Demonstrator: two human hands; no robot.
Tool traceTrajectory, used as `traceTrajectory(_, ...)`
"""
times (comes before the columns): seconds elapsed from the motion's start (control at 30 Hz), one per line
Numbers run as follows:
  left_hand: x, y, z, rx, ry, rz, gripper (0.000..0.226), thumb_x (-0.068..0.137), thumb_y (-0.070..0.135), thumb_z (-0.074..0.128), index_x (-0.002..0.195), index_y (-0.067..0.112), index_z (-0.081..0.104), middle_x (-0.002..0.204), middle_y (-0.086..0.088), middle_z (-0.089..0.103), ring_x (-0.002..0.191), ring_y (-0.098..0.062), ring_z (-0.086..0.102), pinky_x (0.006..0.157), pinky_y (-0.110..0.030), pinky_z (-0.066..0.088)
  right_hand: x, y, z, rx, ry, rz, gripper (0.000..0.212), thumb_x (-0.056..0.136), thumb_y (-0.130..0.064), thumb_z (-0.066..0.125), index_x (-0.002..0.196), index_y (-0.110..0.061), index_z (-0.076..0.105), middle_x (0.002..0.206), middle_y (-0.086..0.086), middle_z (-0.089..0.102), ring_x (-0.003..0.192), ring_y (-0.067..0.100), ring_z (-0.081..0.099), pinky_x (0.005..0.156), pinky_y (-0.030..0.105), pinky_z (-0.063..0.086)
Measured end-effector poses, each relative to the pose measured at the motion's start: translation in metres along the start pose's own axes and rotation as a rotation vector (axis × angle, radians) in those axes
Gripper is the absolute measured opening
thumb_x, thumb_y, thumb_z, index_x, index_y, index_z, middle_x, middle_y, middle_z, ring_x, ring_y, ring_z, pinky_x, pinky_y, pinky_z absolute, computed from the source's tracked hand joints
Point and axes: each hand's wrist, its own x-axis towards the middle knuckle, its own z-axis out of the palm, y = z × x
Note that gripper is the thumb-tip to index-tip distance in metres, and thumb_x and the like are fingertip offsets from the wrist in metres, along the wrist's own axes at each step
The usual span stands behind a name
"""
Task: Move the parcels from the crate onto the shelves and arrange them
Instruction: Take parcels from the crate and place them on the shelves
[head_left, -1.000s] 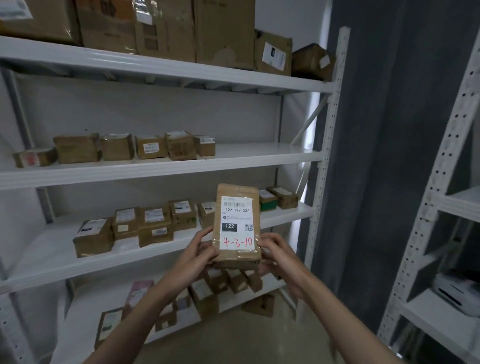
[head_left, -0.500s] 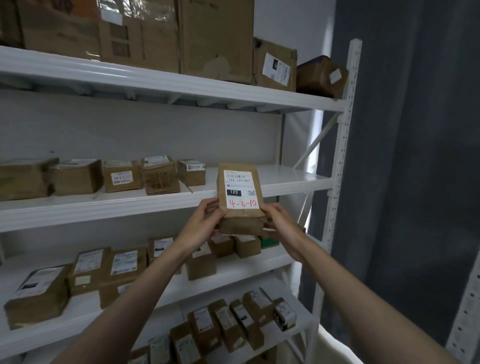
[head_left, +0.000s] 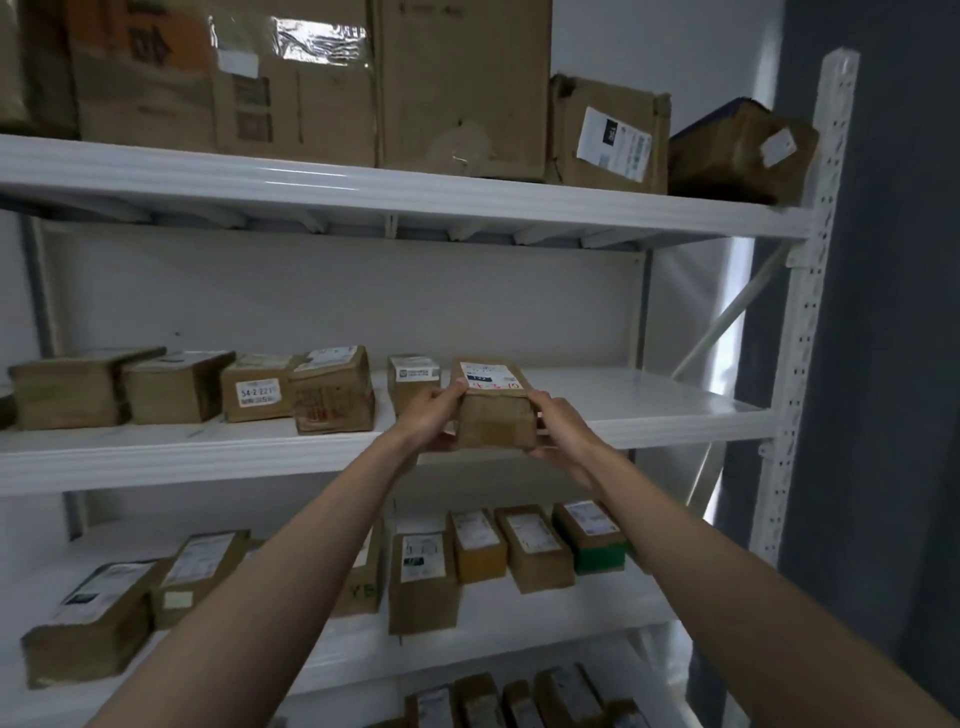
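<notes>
Both hands on 1 parcel (head_left: 496, 413) at the front edge of the middle shelf (head_left: 649, 410). Left hand (head_left: 428, 418) grips its left side, fingers curled round the near corner, thumb up at the top edge. Right hand (head_left: 558, 428) grips the right side, fingers wrapped under and around it. Parcel is brown, lying flat with the white label (head_left: 488, 376) facing up, red handwriting on it, too blurred to read. Can't tell if it rests on the shelf or sits just above it.

Just left of it stands a small box (head_left: 413, 382), close beside, touching or not unclear. Further left on the same shelf, a row of 4 more brown boxes (head_left: 208, 389).

Top shelf (head_left: 415, 200) carries big cartons (head_left: 462, 88). Lower shelf (head_left: 571, 608) holds more small parcels, 1 with a green side (head_left: 597, 551). Grey curtain (head_left: 893, 364) to the right of the rack.
</notes>
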Motion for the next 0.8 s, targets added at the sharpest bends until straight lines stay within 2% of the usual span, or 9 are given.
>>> traceTrajectory(0.13, 0.011, -0.001, 0.004, 0.084, 0.014, -0.067, 0.058, 0.095, 0.063, 0.041, 0.131, 0.019, 0.056, 0.123, -0.012, 0.061, 0.089, -0.027, 0.066, 0.062, -0.030, 0.058, 0.034, 0.009, -0.004, -0.040, 0.003, 0.046, 0.036, 0.106, -0.035, 0.039, 0.116, -0.010, 0.063, 0.104, 0.009, 0.070, 0.092, 0.016, 0.064, 0.074, 0.030, 0.054)
traceTrajectory(0.3, 0.012, -0.006, 0.013, 0.109, 0.037, -0.119, 0.058, 0.098, 0.058, 0.040, 0.140, 0.019, 0.047, 0.131, -0.013, 0.055, 0.092, -0.030, 0.068, 0.077, -0.036, 0.058, 0.048, 0.026, -0.008, -0.098, -0.032, 0.061, 0.032, 0.105, -0.041, 0.041, 0.124, -0.016, 0.049, 0.120, 0.008, 0.060, 0.106, 0.023, 0.058, 0.073, 0.032, 0.048)
traceTrajectory(0.33, 0.010, -0.007, 0.014, 0.119, 0.044, -0.117, 0.058, 0.098, 0.058, 0.041, 0.141, 0.019, 0.045, 0.132, -0.013, 0.053, 0.093, -0.030, 0.068, 0.077, -0.036, 0.058, 0.049, 0.029, -0.009, -0.098, -0.036, 0.065, 0.033, 0.104, -0.041, 0.043, 0.126, -0.017, 0.046, 0.122, 0.008, 0.058, 0.107, 0.024, 0.058, 0.074, 0.033, 0.049)
traceTrajectory(0.43, 0.006, -0.011, 0.015, 0.150, 0.073, -0.107, 0.060, 0.095, 0.060, 0.044, 0.140, 0.021, 0.044, 0.130, -0.013, 0.051, 0.095, -0.030, 0.067, 0.080, -0.037, 0.058, 0.052, 0.038, -0.015, -0.088, -0.048, 0.082, 0.046, 0.102, -0.045, 0.047, 0.137, -0.017, 0.039, 0.131, 0.008, 0.052, 0.116, 0.025, 0.056, 0.094, 0.043, 0.055)
traceTrajectory(0.53, 0.000, -0.016, 0.014, 0.174, 0.087, -0.140, 0.060, 0.093, 0.061, 0.046, 0.135, 0.020, 0.047, 0.129, -0.012, 0.053, 0.097, -0.030, 0.067, 0.085, -0.040, 0.058, 0.052, 0.047, -0.018, -0.091, -0.074, 0.097, 0.052, 0.101, -0.044, 0.051, 0.141, -0.014, 0.037, 0.134, 0.008, 0.047, 0.121, 0.026, 0.054, 0.094, 0.043, 0.057)
traceTrajectory(0.63, -0.011, -0.022, 0.014, 0.241, 0.106, -0.180, 0.059, 0.093, 0.063, 0.041, 0.133, 0.020, 0.048, 0.128, -0.010, 0.055, 0.097, -0.029, 0.066, 0.083, -0.039, 0.056, 0.050, 0.058, -0.019, -0.129, -0.118, 0.115, 0.049, 0.101, -0.040, 0.050, 0.140, -0.011, 0.040, 0.129, 0.010, 0.054, 0.104, 0.025, 0.064, 0.084, 0.043, 0.061)
traceTrajectory(0.73, -0.024, -0.034, 0.011, 0.337, 0.094, -0.244, 0.044, 0.098, 0.055, 0.037, 0.124, 0.022, 0.051, 0.129, -0.012, 0.055, 0.102, -0.030, 0.063, 0.087, -0.040, 0.054, 0.041, 0.070, -0.016, -0.159, -0.219, 0.183, 0.053, 0.105, -0.041, 0.040, 0.149, -0.012, 0.030, 0.135, 0.015, 0.051, 0.095, 0.024, 0.066, 0.066, 0.038, 0.062)
traceTrajectory(0.8, -0.034, -0.046, 0.007, 0.411, 0.080, -0.307, 0.043, 0.099, 0.049, 0.041, 0.126, 0.018, 0.053, 0.129, -0.011, 0.055, 0.106, -0.030, 0.061, 0.089, -0.041, 0.053, 0.032, 0.080, -0.010, -0.235, -0.319, 0.233, 0.052, 0.106, -0.037, 0.038, 0.148, -0.007, 0.030, 0.119, 0.016, 0.054, 0.087, 0.022, 0.065, 0.065, 0.037, 0.061)
